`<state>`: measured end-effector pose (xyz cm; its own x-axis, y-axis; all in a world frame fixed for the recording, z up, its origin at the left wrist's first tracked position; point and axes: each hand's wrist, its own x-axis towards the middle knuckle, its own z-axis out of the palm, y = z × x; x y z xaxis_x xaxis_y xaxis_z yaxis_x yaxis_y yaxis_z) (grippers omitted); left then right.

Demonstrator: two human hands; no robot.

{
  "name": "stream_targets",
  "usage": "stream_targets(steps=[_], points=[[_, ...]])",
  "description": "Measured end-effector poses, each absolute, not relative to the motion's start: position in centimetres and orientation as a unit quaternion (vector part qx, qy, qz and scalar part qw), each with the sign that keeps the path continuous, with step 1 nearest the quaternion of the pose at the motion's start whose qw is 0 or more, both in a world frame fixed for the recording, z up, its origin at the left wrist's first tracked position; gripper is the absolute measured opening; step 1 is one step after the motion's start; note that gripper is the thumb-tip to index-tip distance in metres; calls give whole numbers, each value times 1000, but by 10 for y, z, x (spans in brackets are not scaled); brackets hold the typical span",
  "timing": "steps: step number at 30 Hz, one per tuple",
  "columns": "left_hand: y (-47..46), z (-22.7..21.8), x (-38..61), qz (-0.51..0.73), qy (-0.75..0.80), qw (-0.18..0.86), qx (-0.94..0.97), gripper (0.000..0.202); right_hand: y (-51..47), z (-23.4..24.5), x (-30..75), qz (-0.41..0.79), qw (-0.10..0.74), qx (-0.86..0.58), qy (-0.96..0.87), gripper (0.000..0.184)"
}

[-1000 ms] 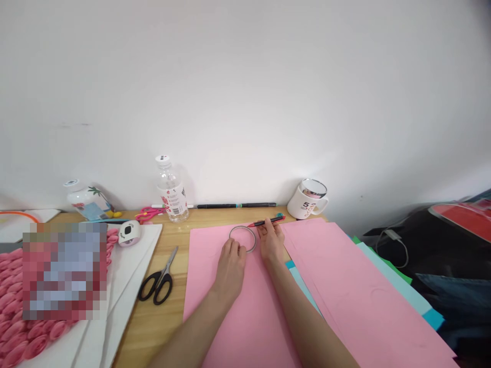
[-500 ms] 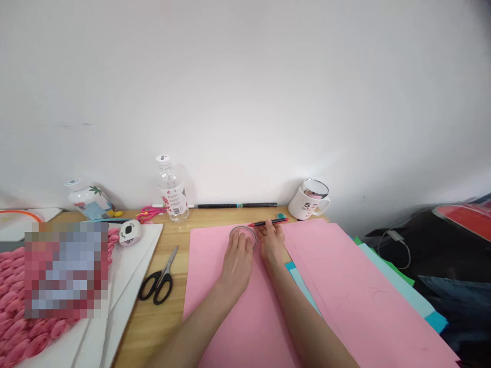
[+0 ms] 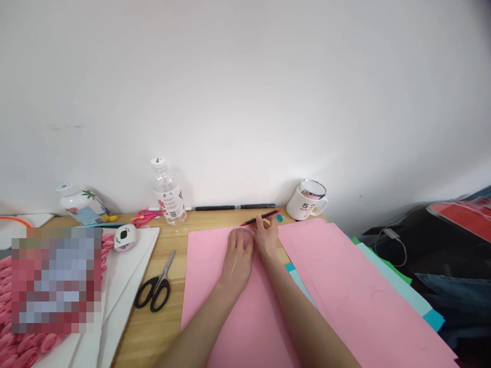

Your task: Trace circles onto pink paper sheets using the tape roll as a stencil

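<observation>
A large pink paper sheet [image 3: 215, 271] lies in front of me on the wooden table. My left hand [image 3: 237, 260] is on it, fingers pressed down on a round clear disc [image 3: 249, 234] with a thin dark rim. The fingers cover much of the disc. Just to the right, my right hand [image 3: 266, 235] pinches a black pen [image 3: 261, 217] with red ends. The pen slants, its red tip pointing left by the disc's far edge; whether that tip touches the paper I cannot tell.
Black-handled scissors [image 3: 157, 286] lie left of the sheet. Behind stand a clear bottle [image 3: 169, 197] and a white mug [image 3: 307, 202]; dark pens [image 3: 236, 207] lie along the wall. More pink sheets [image 3: 360, 286] are at right. A white dispenser [image 3: 125, 237] sits on boards at left.
My right hand has shifted slightly left, and the pen is tilted more steeply, with its tip further left over the disc's far edge. My left hand stays on the disc.
</observation>
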<state>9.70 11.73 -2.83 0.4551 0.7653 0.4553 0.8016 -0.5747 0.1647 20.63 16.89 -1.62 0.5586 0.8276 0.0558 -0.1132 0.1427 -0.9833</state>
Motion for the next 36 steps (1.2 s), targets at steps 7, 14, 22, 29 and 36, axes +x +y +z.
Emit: stream_targets(steps=[7,14,22,29,36], points=[[116,-22,100,-208,-463,56,-860,49,188,-2,201,358,597,-593,-405,34],[116,-18,101,-195,-474,63,-856,44,189,-2,198,357,577,-589,-440,33],[117,-16,102,-163,-478,68,-861,49,192,-4,197,312,558,-586,-498,27],[116,-11,103,-138,-484,82,-860,43,193,-5,214,258,536,-633,-496,28],[119,-7,98,-127,-474,65,-869,40,179,1,239,228,540,-673,-452,25]])
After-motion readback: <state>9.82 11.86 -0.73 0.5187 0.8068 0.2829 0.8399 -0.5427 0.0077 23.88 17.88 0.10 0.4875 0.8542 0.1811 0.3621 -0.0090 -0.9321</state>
